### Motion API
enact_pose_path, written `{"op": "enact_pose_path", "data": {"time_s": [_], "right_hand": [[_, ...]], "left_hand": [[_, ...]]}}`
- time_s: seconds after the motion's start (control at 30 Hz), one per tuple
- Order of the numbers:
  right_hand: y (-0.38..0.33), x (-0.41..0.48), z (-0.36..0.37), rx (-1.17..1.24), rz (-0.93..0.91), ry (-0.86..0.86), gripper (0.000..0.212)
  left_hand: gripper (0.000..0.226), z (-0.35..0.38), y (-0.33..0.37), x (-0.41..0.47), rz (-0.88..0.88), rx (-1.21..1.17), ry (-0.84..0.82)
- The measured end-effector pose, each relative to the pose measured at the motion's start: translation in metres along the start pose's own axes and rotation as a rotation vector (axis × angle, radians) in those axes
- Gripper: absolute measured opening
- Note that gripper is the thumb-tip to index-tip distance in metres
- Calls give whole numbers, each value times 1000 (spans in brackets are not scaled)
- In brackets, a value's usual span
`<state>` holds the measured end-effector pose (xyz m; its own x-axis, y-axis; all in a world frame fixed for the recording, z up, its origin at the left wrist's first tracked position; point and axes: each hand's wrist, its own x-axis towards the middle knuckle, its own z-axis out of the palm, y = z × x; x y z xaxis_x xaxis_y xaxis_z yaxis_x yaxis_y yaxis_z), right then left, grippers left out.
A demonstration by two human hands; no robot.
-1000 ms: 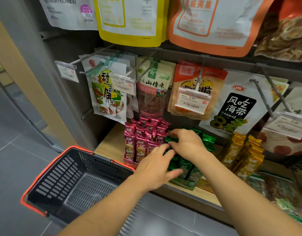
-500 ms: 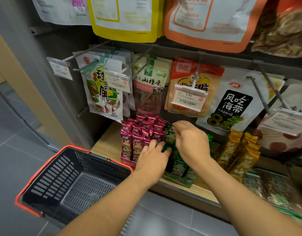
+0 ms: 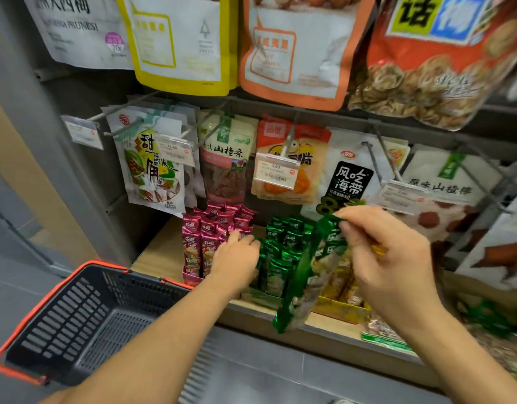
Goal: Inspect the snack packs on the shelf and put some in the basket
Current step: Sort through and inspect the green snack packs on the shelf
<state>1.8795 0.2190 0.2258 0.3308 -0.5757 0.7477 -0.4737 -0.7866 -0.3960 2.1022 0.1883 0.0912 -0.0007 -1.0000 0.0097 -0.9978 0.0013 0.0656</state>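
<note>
My right hand (image 3: 388, 258) pinches the top of a long green snack pack (image 3: 307, 275), which hangs free in front of the shelf. My left hand (image 3: 237, 258) rests with fingers spread on the packs in the shelf trays, at the border between the magenta packs (image 3: 205, 237) and the green packs (image 3: 283, 246). A black basket with an orange rim (image 3: 76, 319) sits empty at the lower left, below the shelf edge.
Yellow packs (image 3: 344, 287) stand in a tray right of the green ones. Larger snack bags hang on metal pegs with price tags (image 3: 276, 172) above the wooden shelf (image 3: 161, 249). A grey upright (image 3: 47, 135) borders the left. Grey floor tiles lie below.
My right hand has lifted one green pack out of its tray and drawn it up and to the right. My left hand stays on the packs in the trays.
</note>
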Motion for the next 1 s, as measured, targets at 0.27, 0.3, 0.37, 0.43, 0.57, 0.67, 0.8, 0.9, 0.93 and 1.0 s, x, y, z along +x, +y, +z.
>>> {"op": "enact_pose_path", "data": {"time_s": [0.27,0.3,0.37,0.43,0.57,0.67,0.8,0.9,0.93,1.0], "right_hand": [[1,-23,9,174,340,-314,15],[1,-23,10,164,338,-330,15],[2,-22,14,152,352,-346,14],[4,-23,19,148,387,-336,11],[6,-23,27,191,478,-222,11],[4,-24,31,355,609,-121,15],[-3,-28,42,679,910,-203,33],[-6,-36,53,776,935,-438,60],[-8,-37,55,784,921,-472,65],[-10,-36,56,769,910,-495,69]], "left_hand": [[63,-13,4,-14,83,-173,15],[56,-16,7,-16,104,-171,21],[33,-29,19,-22,102,-388,37],[21,-46,34,-33,64,-810,-18],[39,-72,45,-58,-31,-1413,-305],[33,-81,45,-72,52,-1436,-267],[46,-83,44,-79,33,-1625,-163],[44,-85,43,-80,45,-1746,-74],[42,-86,43,-81,28,-1761,-43],[39,-88,42,-80,7,-1764,-2]]}}
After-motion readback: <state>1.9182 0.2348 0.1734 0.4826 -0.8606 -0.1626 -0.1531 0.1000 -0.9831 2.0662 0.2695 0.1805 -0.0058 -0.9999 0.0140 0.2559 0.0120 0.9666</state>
